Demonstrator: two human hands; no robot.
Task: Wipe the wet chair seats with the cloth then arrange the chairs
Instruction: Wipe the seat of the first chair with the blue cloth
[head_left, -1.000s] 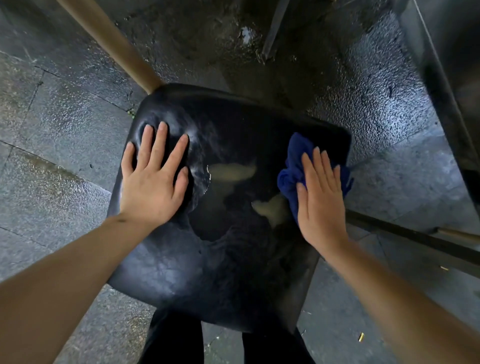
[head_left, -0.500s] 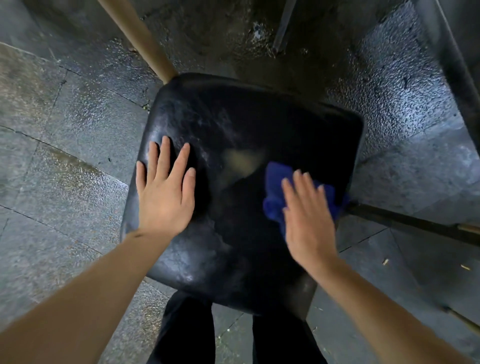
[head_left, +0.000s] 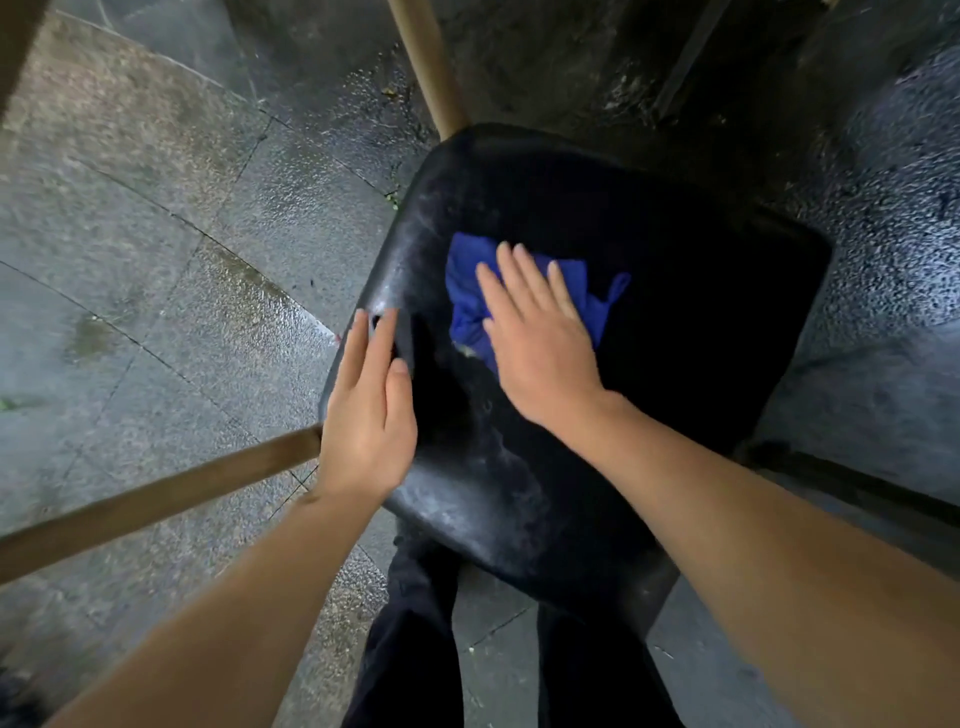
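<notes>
A black padded chair seat (head_left: 675, 322) fills the middle of the head view, seen from above. A blue cloth (head_left: 467, 270) lies bunched on its left half. My right hand (head_left: 540, 332) presses flat on the cloth with fingers spread, covering most of it. My left hand (head_left: 371, 410) rests flat on the seat's left edge, fingers together, holding nothing. The near part of the seat looks streaked and dull.
Two tan wooden chair legs show: one (head_left: 426, 62) runs up behind the seat, another (head_left: 156, 499) sticks out to the left. Wet grey paving slabs (head_left: 156, 234) surround the chair. A dark bar (head_left: 857, 483) lies at the right. My dark trouser legs (head_left: 415, 649) stand under the seat's near edge.
My right hand has swept the cloth from the seat's right side over to its left half. My left hand slid out to the left edge. The view shifted left.
</notes>
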